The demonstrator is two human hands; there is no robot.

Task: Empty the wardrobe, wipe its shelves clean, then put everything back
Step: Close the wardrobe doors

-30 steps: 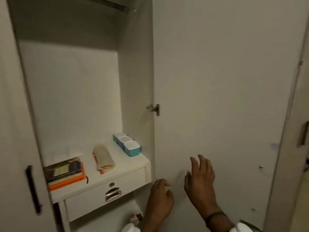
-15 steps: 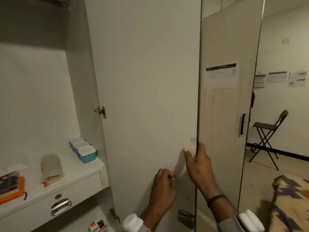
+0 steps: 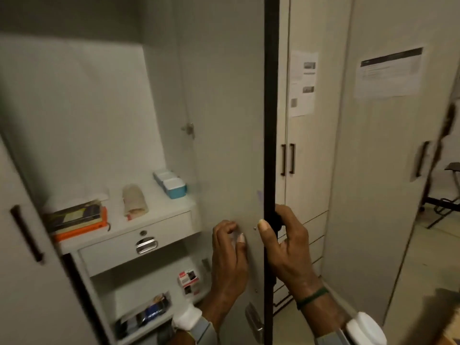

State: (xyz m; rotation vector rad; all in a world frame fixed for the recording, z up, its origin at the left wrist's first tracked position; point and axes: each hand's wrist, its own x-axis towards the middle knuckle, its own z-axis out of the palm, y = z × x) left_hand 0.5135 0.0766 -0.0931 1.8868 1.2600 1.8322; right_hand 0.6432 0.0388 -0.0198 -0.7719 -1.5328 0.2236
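Well, right hand [image 3: 288, 247] grips thin dark edge of smooth door [image 3: 224, 108].

We wear a thin green band [image 3: 312, 298] behind our right hand [image 3: 286, 247], and white devices [image 3: 364, 328] on grey straps [image 3: 202, 328] at both wrists.

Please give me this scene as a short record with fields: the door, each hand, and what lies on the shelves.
Door: open
Right hand: grips the door's free edge
Left hand: fingers curled against the door's inner face; holding anything, unclear
Shelf: books, rolled cloth, blue boxes
Drawer: shut
Lower shelf: small red and white box
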